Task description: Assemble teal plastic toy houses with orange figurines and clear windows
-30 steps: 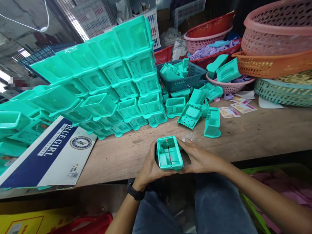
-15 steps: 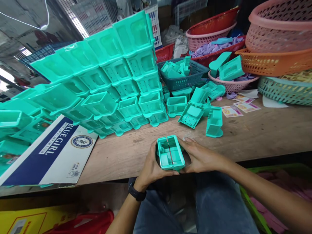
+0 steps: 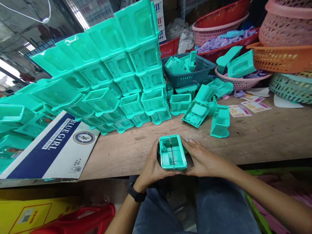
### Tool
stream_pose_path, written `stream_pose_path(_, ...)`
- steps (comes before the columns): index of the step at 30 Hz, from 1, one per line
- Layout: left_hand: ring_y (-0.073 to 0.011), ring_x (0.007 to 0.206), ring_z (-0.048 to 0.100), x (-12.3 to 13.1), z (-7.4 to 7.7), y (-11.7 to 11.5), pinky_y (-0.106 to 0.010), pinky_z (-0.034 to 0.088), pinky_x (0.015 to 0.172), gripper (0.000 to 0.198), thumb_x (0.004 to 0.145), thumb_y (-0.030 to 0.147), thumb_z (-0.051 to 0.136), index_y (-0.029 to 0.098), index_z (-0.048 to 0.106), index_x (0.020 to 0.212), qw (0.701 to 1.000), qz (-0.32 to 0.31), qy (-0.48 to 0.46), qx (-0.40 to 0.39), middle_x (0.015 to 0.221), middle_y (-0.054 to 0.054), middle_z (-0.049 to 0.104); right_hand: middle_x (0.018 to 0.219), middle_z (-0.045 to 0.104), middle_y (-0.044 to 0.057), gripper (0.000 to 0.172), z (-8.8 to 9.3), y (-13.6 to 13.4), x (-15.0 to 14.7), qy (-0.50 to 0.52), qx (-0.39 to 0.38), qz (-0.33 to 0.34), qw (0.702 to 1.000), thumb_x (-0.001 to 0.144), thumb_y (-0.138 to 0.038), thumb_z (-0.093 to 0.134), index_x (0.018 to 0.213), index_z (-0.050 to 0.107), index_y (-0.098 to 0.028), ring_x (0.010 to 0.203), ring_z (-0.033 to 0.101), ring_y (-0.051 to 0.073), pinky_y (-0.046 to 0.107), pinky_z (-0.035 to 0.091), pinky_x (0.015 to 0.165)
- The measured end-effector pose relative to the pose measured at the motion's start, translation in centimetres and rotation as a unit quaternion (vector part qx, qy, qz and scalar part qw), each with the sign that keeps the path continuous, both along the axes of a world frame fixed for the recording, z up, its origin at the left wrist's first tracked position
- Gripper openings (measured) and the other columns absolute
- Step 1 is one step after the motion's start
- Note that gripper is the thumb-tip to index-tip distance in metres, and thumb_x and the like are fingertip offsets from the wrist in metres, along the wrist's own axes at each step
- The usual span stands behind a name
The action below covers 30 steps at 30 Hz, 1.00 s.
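Between my two hands, at the table's front edge, is a teal plastic box (image 3: 179, 152) with its open side facing up toward me. A thin reddish-brown strip runs lengthwise across its opening. My left hand (image 3: 152, 164) wraps the left side, thumb along the near edge; a black watch is on that wrist. My right hand (image 3: 201, 157) grips the right side. Fingers under and behind the box are partly hidden. Beyond the right hand, a teal part with a rounded foot (image 3: 220, 122) stands on the table, beside a flat teal panel (image 3: 195, 112).
A tall stack of teal boxes (image 3: 133, 81) rises at the back left. A blue-and-white carton (image 3: 65, 143) leans at the left edge. Behind stand a dark blue basket (image 3: 188, 76) of teal parts and stacked baskets (image 3: 287, 58). Printed cards (image 3: 255, 105) lie at right.
My view has shifted slightly, so the background sits a little differently. Both hands still hold the teal box in nearly the same position.
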State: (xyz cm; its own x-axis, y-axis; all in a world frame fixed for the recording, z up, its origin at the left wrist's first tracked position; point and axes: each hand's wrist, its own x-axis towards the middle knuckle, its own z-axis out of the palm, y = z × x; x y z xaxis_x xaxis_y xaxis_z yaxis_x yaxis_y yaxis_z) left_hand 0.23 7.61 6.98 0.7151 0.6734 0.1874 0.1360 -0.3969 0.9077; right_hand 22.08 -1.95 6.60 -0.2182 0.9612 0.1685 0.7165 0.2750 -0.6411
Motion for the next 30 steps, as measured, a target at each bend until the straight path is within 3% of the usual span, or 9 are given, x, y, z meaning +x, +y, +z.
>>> stream_pose_path(9, -0.0394, 0.136, 0.054, -0.3, 0.2, 0.4, -0.056, 0.042, 0.119, 0.119, 0.054, 0.061, 0.099, 0.024, 0.038, 0.150, 1.000, -0.005, 0.018, 0.003, 0.147, -0.014, 0.055, 0.130, 0.062, 0.017, 0.124, 1.4, -0.1, -0.7, -0.006, -0.009, 0.001, 1.000, 0.072, -0.032, 0.079, 0.166, -0.001, -0.021, 0.121, 0.058, 0.041, 0.057, 0.045, 0.107)
stream_pose_path(16, -0.0396, 0.137, 0.053, -0.3, -0.2, 0.2, -0.056, 0.042, 0.119, 0.114, 0.059, 0.062, 0.097, 0.023, 0.040, 0.149, 1.000, -0.001, 0.000, 0.001, 0.147, -0.014, 0.054, 0.147, 0.054, 0.020, 0.125, 0.9, -0.3, -1.0, -0.013, -0.025, -0.027, 0.999, 0.075, -0.033, 0.078, 0.166, -0.007, -0.025, 0.131, 0.053, 0.044, 0.060, 0.042, 0.110)
stream_pose_path(20, -0.0395, 0.138, 0.053, -0.5, 0.1, 0.4, -0.056, 0.042, 0.119, 0.115, 0.059, 0.061, 0.097, 0.023, 0.039, 0.150, 1.000, -0.009, 0.000, -0.009, 0.148, -0.015, 0.054, 0.146, 0.056, 0.021, 0.125, 0.6, -0.5, -1.3, -0.010, -0.028, -0.032, 0.999, 0.076, -0.032, 0.078, 0.166, -0.010, -0.025, 0.129, 0.055, 0.043, 0.059, 0.045, 0.106)
stream_pose_path(25, -0.0403, 0.143, 0.049, -0.6, 0.8, 0.9, -0.054, 0.040, 0.122, 0.121, 0.054, 0.063, 0.098, 0.021, 0.039, 0.150, 0.999, -0.041, 0.011, -0.001, 0.152, -0.017, 0.052, 0.151, 0.052, 0.024, 0.124, 0.5, -0.8, -1.5, -0.023, -0.013, -0.045, 0.999, 0.075, -0.030, 0.079, 0.167, -0.003, -0.022, 0.130, 0.055, 0.043, 0.060, 0.044, 0.107)
stream_pose_path(30, -0.0404, 0.145, 0.046, -0.4, 0.6, 0.4, -0.056, 0.035, 0.125, 0.121, 0.056, 0.061, 0.099, 0.024, 0.037, 0.153, 0.998, -0.037, -0.016, -0.047, 0.155, -0.016, 0.049, 0.143, 0.060, 0.022, 0.129, -0.1, -0.9, -2.4, -0.027, 0.017, -0.082, 0.996, 0.073, -0.035, 0.082, 0.167, -0.006, -0.023, 0.127, 0.059, 0.044, 0.065, 0.043, 0.107)
